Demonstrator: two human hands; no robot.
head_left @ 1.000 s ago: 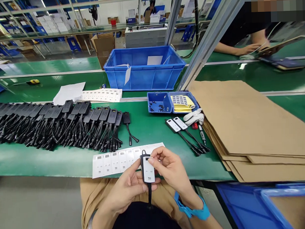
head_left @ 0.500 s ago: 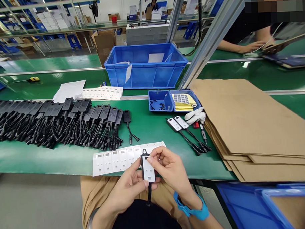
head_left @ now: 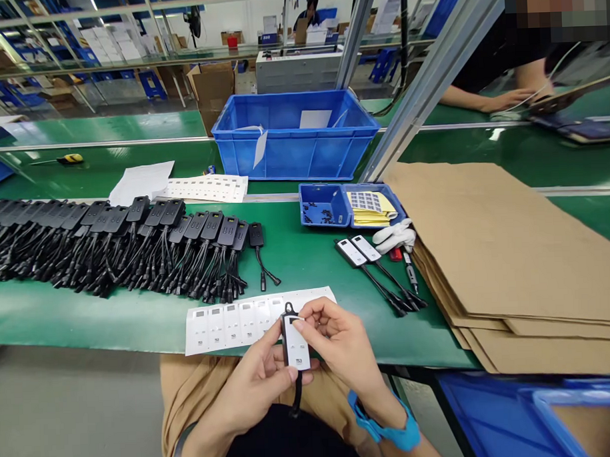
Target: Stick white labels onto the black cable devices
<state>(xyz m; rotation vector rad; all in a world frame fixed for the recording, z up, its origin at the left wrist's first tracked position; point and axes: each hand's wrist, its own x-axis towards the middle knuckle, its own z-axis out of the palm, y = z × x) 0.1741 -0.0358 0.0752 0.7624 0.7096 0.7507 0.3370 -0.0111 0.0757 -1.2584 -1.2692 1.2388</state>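
Note:
My left hand (head_left: pixel 255 380) grips a small black device (head_left: pixel 294 342) with a white label on its face and a black cable hanging below. My right hand (head_left: pixel 336 341) pinches the device's upper edge, a fingertip pressed on the label. Both hands hover over my lap at the green table's (head_left: pixel 138 314) front edge. Just behind them lies a white label sheet (head_left: pixel 228 321). A long row of black devices with cables (head_left: pixel 110 248) covers the table's left. Two labelled devices (head_left: pixel 358 250) lie to the right.
A stack of brown cardboard sheets (head_left: pixel 506 248) fills the right. Small blue trays (head_left: pixel 349 203) hold parts and yellow stickers, with white gloves (head_left: pixel 395 235) beside. A big blue crate (head_left: pixel 294 132) stands behind. Another person's arm (head_left: pixel 480 99) works at the far right. A blue bin (head_left: pixel 516 414) sits low right.
My hands and the device barely shift; the right fingertips stay on the label's top. The view drifts slightly.

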